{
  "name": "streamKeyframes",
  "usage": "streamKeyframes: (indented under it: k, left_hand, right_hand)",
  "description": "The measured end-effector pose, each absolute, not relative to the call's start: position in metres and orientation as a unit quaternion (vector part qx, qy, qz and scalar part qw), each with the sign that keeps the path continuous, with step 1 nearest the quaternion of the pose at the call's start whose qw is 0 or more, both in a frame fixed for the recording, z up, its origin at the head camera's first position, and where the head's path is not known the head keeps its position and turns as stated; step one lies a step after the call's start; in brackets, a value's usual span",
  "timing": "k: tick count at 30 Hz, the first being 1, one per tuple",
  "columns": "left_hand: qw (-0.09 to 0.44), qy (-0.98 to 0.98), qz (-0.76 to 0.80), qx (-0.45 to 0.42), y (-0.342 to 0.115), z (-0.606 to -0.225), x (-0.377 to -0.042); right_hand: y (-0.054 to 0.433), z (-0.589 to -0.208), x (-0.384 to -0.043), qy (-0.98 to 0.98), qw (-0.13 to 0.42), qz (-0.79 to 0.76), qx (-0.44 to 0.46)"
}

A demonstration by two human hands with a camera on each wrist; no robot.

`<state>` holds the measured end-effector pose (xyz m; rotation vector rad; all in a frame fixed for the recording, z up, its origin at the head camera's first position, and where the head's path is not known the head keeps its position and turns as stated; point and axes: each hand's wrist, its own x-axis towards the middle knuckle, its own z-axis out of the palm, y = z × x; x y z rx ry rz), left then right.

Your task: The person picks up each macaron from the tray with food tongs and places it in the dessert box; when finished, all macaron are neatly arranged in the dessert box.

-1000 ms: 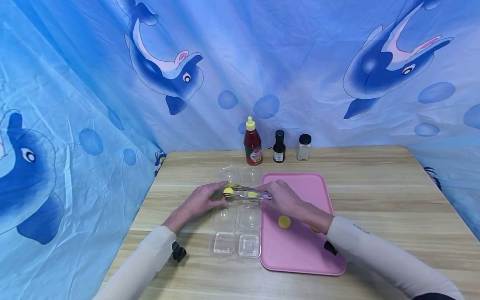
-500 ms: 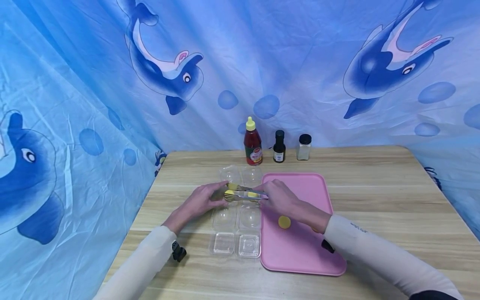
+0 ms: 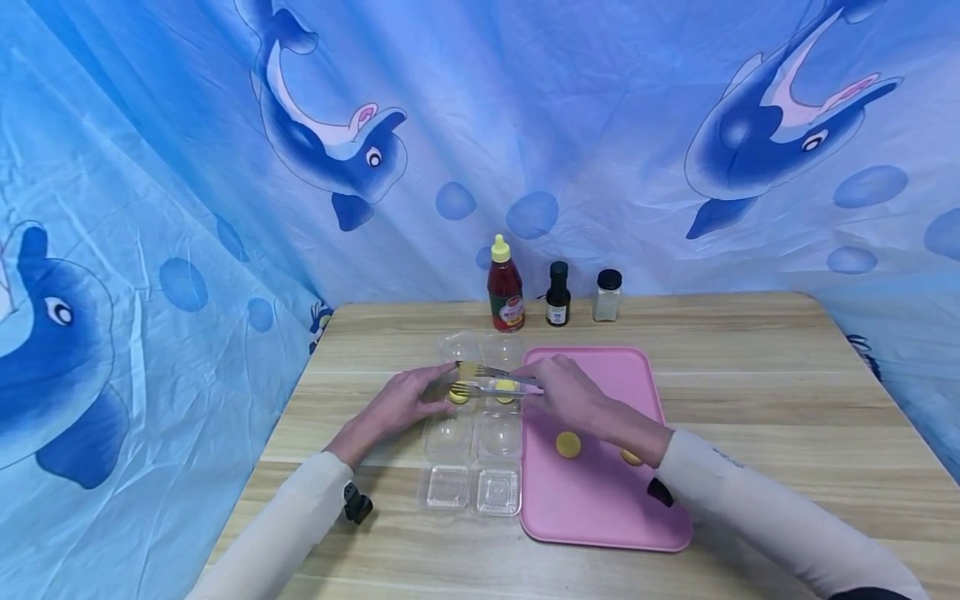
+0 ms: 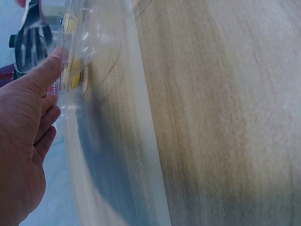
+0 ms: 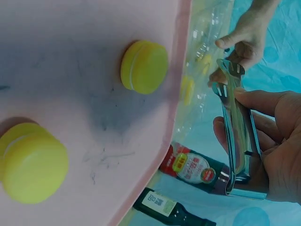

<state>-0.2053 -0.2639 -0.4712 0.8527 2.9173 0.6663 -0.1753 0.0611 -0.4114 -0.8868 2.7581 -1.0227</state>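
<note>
My right hand [image 3: 566, 396] grips metal tongs [image 5: 256, 176] with fork-like ends, also seen in the right wrist view. In the head view their tips stand apart, over the left compartment of a clear plastic box. A yellow macaron [image 3: 459, 394] lies there, partly behind the lower tip; another yellow macaron [image 3: 506, 392] sits in the compartment to its right. Thumb and fingers of my left hand [image 3: 405, 396] hold the box's left side; the left wrist view shows the thumb [image 4: 49, 66] at the clear edge. Two more macarons [image 5: 146, 67] rest on the pink tray [image 3: 600, 512].
Nearer me stand more clear compartments [image 3: 498, 490]. Behind the boxes are a red sauce bottle [image 3: 506, 292] with a yellow cap, a small dark bottle [image 3: 558, 296] and a black-lidded jar [image 3: 607, 296]. A blue dolphin-print curtain [image 3: 622, 125] hangs past the table's back edge.
The macaron between the tong tips has gone down into the left compartment, and the tips have spread and risen slightly off it. My left hand has stayed in place.
</note>
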Motion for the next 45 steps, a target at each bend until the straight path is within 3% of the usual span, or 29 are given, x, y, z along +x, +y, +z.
streamKeyframes:
  k: [24, 45]
  left_hand:
    - [0.022, 0.934, 0.215, 0.285, -0.261, -0.458, -0.202]
    - [0.031, 0.89, 0.222, 0.398, -0.233, -0.458, -0.146]
  right_hand:
    - [0.145, -0.41, -0.139, 0.9, -0.024, -0.347, -0.263]
    - [0.205, -0.427, -0.094, 0.906, 0.016, -0.357, -0.226]
